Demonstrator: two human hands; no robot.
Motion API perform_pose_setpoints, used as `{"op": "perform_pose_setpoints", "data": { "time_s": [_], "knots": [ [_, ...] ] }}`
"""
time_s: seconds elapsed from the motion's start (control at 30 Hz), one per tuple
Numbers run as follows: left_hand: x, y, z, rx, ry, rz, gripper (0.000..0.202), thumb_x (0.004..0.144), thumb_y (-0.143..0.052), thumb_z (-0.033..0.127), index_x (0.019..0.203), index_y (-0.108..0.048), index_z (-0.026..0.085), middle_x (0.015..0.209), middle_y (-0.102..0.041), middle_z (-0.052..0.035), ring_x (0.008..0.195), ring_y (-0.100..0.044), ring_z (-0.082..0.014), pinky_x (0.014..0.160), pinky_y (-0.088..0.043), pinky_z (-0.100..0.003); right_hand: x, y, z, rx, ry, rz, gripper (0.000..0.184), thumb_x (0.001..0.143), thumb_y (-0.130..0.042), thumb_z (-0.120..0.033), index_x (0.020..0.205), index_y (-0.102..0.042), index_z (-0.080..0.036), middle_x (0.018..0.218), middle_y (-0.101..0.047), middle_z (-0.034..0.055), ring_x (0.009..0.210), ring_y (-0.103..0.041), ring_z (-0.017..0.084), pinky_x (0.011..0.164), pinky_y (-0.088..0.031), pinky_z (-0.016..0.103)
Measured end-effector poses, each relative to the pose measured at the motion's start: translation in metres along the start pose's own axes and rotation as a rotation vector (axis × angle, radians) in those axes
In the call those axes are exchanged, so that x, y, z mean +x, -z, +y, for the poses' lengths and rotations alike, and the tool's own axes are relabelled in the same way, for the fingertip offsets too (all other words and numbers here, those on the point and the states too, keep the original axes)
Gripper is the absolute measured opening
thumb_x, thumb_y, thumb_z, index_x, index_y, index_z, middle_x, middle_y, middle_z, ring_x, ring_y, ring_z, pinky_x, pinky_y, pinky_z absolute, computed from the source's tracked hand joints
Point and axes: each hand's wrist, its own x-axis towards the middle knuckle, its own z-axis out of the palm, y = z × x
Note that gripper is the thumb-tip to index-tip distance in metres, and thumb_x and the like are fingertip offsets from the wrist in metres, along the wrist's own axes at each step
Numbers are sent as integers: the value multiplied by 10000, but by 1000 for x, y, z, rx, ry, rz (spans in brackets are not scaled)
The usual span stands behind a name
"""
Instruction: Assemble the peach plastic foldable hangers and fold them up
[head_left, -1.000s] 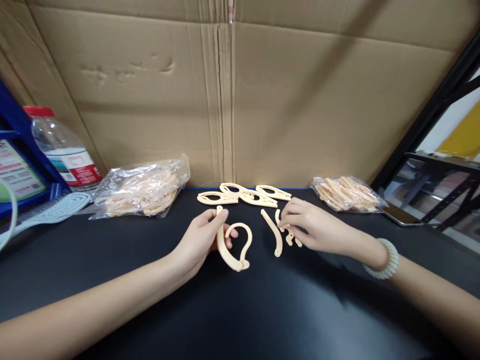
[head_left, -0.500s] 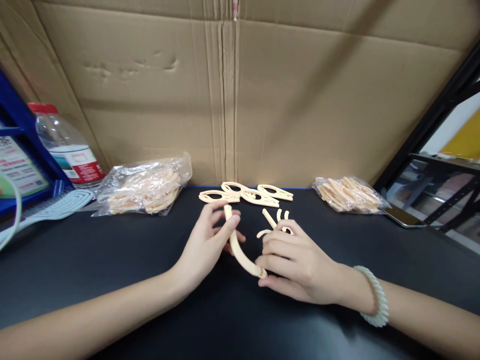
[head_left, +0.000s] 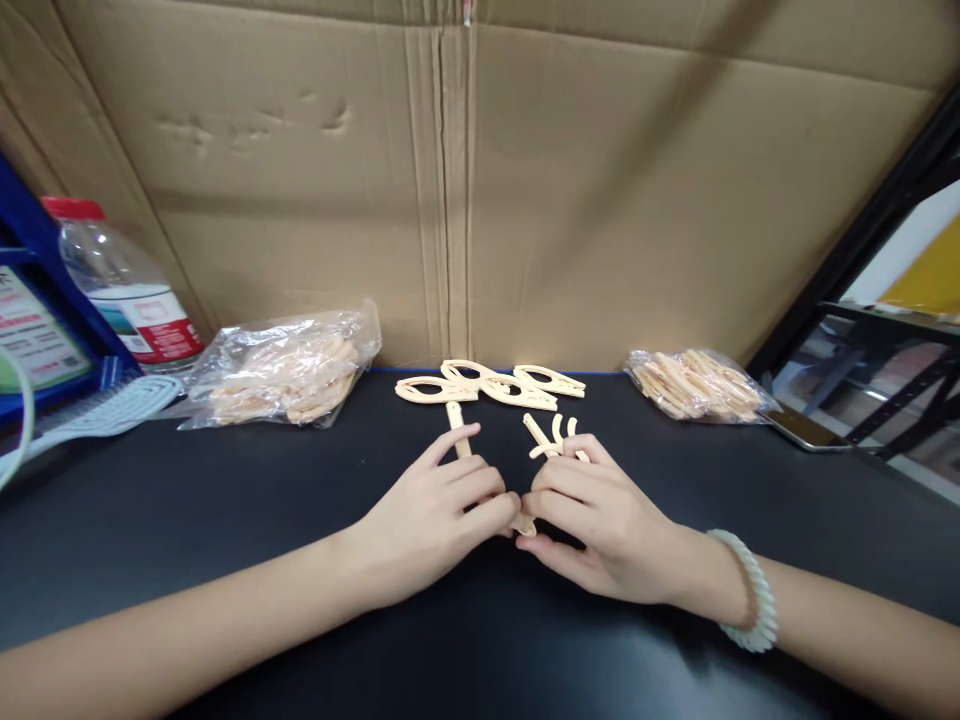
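My left hand [head_left: 442, 505] is closed over a cream curved hanger arm [head_left: 459, 432]; its upper end shows past my raised index finger. The lower end of that arm sits between both hands, where the fingertips meet. My right hand [head_left: 600, 515], with a pale green bracelet [head_left: 751, 590] on the wrist, pinches near that same end. Beyond its fingers stick out thin cream hanger pieces [head_left: 537, 433], one straight and several curved; how they join is hidden behind the hand. At the back lie several folded cream hangers [head_left: 517, 391] in a loose cluster.
Clear bags of cream pieces lie at left [head_left: 292, 370] and right [head_left: 694, 385]. A phone [head_left: 806, 430] is beside the right bag. At left are a light blue hairbrush [head_left: 112, 412] and a red-capped bottle [head_left: 139, 290]. A cardboard wall [head_left: 562, 200] rises behind the black table [head_left: 360, 640].
My left hand has slid down along the curved arm toward its lower end and turned over it, fingertips now meeting my right hand. My right hand has stayed nearly in place.
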Motion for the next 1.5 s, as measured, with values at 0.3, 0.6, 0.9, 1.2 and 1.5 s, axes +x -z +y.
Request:
{"op": "perform_pose_setpoints", "data": {
  "time_s": [0.3,0.6,0.9,1.2,1.5],
  "knots": [
    [2,0,4,-213,89,-72,194,938,-419,197,770,-517,190,713,-565,1,598,-497,-150,690,-402,-320,2,0,-3,-79,66,-63,291,967,-450,-257,736,-591,-151,678,-554,12,652,-430,141,824,-345,357],
    [2,7,5,-143,-28,78,237,802,-383,-2,747,-511,189,708,-592,-31,612,-504,-171,608,-391,-294,2,-2,3,320,-197,-116,152,954,-510,-253,857,-604,-184,721,-565,-16,688,-502,125,766,-354,313],
    [2,9,-12,-54,-68,-181,157,948,-399,112,874,-517,186,800,-585,-37,621,-521,-179,582,-433,-274,5,-11,19,141,-176,-224,135,947,-479,-141,956,-602,-198,974,-635,46,1031,-535,200,1025,-256,482],
    [-1,4,-27,-224,-51,-209,178,948,-393,87,964,-553,163,924,-628,-84,872,-550,-206,825,-449,-319,0,25,55,269,-246,-282,268,894,-626,-309,1139,-598,-203,1048,-602,69,990,-556,205,879,-459,359],
    [-4,5,-33,-262,38,-250,168,938,-401,143,936,-568,168,980,-597,-95,863,-544,-207,822,-452,-336,-12,35,81,361,-355,-536,112,837,-679,-239,909,-629,-170,968,-506,24,710,-513,102,619,-468,224]
  ]
}}
